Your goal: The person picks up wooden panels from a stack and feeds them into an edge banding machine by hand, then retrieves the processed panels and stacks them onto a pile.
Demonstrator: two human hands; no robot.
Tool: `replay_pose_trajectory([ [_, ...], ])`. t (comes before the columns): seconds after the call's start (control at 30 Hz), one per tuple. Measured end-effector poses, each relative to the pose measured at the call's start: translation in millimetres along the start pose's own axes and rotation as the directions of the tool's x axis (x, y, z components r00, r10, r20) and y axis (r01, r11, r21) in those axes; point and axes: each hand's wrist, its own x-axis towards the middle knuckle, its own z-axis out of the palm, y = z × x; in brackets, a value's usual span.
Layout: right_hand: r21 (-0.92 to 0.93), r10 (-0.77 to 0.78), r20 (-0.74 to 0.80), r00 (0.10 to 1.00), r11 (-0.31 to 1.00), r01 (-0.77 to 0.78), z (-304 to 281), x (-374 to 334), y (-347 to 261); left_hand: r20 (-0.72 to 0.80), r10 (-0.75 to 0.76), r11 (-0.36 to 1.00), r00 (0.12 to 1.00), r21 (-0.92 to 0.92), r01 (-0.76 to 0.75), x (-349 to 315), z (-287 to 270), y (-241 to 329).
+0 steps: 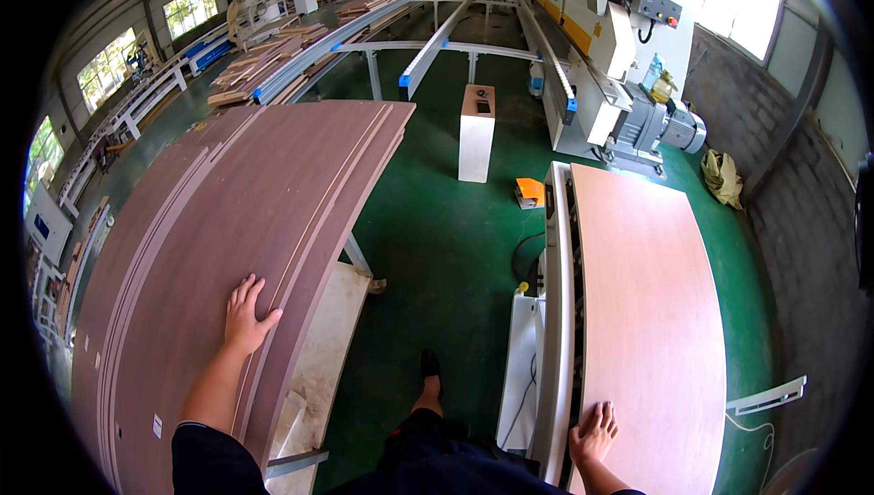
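My left hand (246,317) lies on a stack of dark brown wood-grain panels (187,299), its fingers spread and nothing in them. The panels overlap unevenly, so their long edges show as steps. To the right, a long light wood-grain panel (648,285) rests on a machine with a pale metal rail (559,313) along its left side. My right hand (594,436) rests on this panel near its left edge, fingers stretched out over the surface. Whatever is under the palm is hidden.
An orange foot pedal (529,192) and a white box-like stand (476,144) are on the green floor between the stacks. Ahead are metal rails (437,49) with blue ends and a large white machine (583,21) with a motor (660,126). A grey wall (810,194) borders the right.
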Motion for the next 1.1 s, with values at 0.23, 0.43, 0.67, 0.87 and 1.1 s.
replay_pose_trajectory([
  [0.23,-0.005,0.016,0.025,1.000,1.000,-0.015,0,5,-4,0.001,-0.019,1.000,1.000,-0.002,0.019,-2,-5,2],
  [0.43,-0.051,-0.009,-0.068,0.998,0.999,0.005,1,-7,18,-0.020,0.044,0.998,0.999,-0.051,-0.045,11,-8,25],
  [0.67,-0.197,-0.107,0.116,0.987,0.972,0.129,14,3,37,0.029,-0.038,0.999,0.999,0.003,0.038,-5,-8,10],
  [0.87,-0.198,-0.124,0.120,0.985,0.969,0.146,10,8,36,0.027,-0.050,0.999,0.998,-0.003,0.051,-5,-7,10],
  [1.1,-0.144,-0.066,0.093,0.993,0.986,0.079,0,4,21,0.046,-0.065,0.998,0.997,0.003,0.065,-3,-8,14],
])
